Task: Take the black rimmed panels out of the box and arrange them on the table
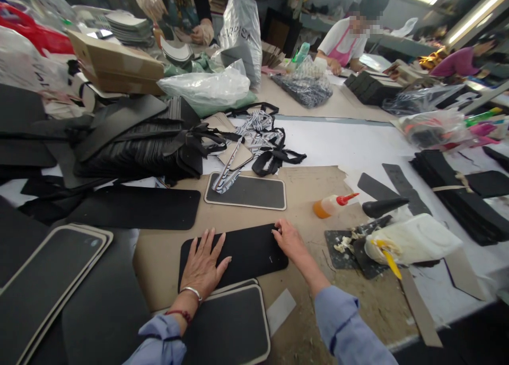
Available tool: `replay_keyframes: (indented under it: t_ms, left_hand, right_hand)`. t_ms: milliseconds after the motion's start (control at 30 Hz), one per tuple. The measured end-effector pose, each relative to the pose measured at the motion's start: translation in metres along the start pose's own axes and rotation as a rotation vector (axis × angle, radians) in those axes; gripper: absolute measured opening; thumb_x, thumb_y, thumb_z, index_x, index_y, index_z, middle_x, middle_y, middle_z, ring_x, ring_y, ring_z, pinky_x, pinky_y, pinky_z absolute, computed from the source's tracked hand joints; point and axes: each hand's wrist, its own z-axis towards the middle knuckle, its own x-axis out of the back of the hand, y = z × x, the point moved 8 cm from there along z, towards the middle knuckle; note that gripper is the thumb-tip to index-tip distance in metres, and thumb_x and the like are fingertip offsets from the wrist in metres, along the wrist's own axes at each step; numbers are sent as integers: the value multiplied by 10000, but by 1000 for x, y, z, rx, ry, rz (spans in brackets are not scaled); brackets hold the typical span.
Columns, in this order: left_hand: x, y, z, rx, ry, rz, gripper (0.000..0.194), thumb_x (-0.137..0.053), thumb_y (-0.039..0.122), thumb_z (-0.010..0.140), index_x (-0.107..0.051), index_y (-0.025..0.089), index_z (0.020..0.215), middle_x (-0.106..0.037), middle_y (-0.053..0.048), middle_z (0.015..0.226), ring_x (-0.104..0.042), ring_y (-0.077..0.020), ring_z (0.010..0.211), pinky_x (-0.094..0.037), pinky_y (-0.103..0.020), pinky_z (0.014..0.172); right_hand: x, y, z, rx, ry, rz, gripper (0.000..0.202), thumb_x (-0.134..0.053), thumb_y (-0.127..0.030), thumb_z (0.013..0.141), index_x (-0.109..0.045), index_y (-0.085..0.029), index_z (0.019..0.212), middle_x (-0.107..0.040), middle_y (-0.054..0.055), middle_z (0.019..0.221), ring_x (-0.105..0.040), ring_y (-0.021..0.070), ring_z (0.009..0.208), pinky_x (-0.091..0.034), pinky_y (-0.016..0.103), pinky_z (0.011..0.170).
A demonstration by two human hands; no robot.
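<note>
Left hand (203,264) flat, fingers spread, pressing black panel (246,251) left end. Right hand (290,240) pinches panel's upper right corner. Panel lies flat, long axis left-right, near glue bottle (332,205).

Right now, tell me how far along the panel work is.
Looks done: cream-edged panels stacked at left and near the body. In hand: the left hand presses flat on a plain black panel while the right hand pinches its far right corner. Seemingly left: another black panel and the black pile behind it.
</note>
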Motion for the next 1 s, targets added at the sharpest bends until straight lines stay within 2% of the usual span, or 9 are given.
replay_keyframes:
  t_ms: [200,367,500,667,800,1000]
  left_hand:
    - [1,2,0,-10,-5,29,584,-435,448,825,-326,202,1343,-308,-158,1409,-275,-302,1297,-227,-492,1035]
    - [2,1,0,-10,4,15,584,-440,451,824,-326,207,1342,-323,-154,1402,-285,-297,1293,-229,-480,1038]
    - [1,0,-1,-2,6,0,584,-430,453,829,-310,215,1349,-321,-143,1405,-275,-290,1299,-231,-479,1040]
    - [1,0,-1,2,11,4,587,-430,457,827,-313,211,1347,-323,-149,1403,-287,-291,1294,-242,-481,1036]
    - [1,1,-1,-2,3,16,589,-426,463,828,-311,210,1348,-324,-149,1403,-280,-289,1297,-245,-482,1036]
    - [2,1,-1,0,16,20,592,-436,464,824,-317,211,1345,-333,-148,1398,-288,-291,1293,-255,-482,1028]
  right_hand:
    - [-4,4,2,-6,7,19,115,-525,-231,755,-468,-203,852,-523,12,769,-497,167,697,-393,286,672]
    - [-3,6,0,-5,23,50,87,-459,-160,747,-454,-203,823,-520,19,794,-498,160,738,-396,281,714]
    - [-3,9,1,-51,40,66,86,-506,-224,726,-441,-211,781,-506,-1,749,-496,155,694,-400,275,678]
    - [-4,13,4,-123,30,90,86,-474,-154,690,-452,-210,751,-507,-17,708,-507,146,688,-396,257,661]
    - [-5,15,6,-169,15,107,106,-533,-244,682,-460,-200,746,-503,-14,686,-508,155,669,-394,262,635]
    - [-4,15,5,-173,-23,129,112,-474,-131,668,-487,-191,761,-504,-24,672,-510,139,657,-386,245,630]
